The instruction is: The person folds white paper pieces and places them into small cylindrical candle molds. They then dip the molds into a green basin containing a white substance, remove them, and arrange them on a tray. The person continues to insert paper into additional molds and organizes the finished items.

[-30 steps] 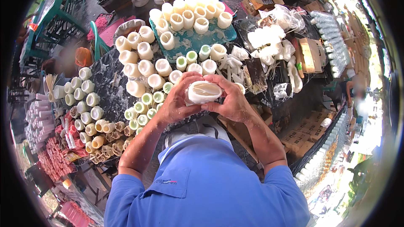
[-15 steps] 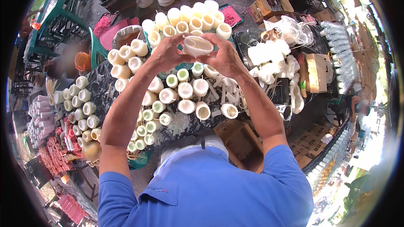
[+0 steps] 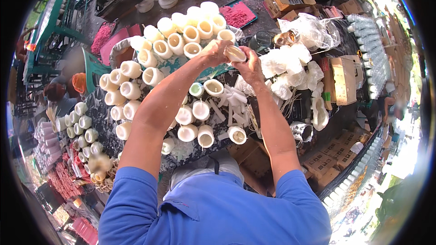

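Above the far side of the black table, both hands grip one hollow white candle (image 3: 236,54), tilted with its oval opening showing. My left hand (image 3: 215,53) closes on its left side, while my right hand (image 3: 250,66) has its fingers wrapped round the right and lower side. Just beyond and left of my hands, several similar white candles (image 3: 175,43) stand packed on a green surface (image 3: 172,67). Nearer me are more hollow candles (image 3: 201,110), some with wicks showing, and a pile of thin white sticks (image 3: 237,100).
White crumpled lumps (image 3: 281,66) and clear plastic bags (image 3: 313,31) lie to the right, beside open cardboard boxes (image 3: 344,79). Smaller candles (image 3: 85,121) stand in rows at the left. A tray of pink bits (image 3: 236,16) sits at the back. People are partly visible at the left and right.
My hands have moved right with the candle and tilted it. My right hand now holds it from lower down. The whole view has shifted a little.
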The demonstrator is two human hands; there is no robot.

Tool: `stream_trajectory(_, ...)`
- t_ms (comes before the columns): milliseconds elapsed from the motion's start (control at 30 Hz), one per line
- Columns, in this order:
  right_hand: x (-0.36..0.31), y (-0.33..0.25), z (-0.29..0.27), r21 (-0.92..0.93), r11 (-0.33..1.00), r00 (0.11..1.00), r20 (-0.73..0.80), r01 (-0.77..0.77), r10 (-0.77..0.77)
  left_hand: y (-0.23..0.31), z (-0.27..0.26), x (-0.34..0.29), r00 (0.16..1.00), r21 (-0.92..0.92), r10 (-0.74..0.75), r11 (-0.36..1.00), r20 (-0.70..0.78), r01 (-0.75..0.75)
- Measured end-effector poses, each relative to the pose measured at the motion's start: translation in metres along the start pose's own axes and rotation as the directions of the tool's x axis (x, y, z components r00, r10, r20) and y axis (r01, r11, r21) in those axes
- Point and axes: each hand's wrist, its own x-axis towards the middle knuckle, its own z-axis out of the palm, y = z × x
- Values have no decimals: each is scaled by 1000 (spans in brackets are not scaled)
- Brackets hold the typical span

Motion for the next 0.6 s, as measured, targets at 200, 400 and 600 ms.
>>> stream_trajectory(200, 9, 33, 10, 33, 999, 999, 39, 7, -9, -26, 23, 4, 994, 74, 68, 995, -88, -61)
stream_trajectory(400, 16, 59, 7, -117, 967, 973, 61, 227, -221, -34, 45, 0, 986, 25, 34, 999, -162, -30)
stream_trajectory(600, 15, 74, 11, -116, 976, 983, -4, 183, -184, -36, 55, -2, 981, -215, -105, 974, -166, 68)
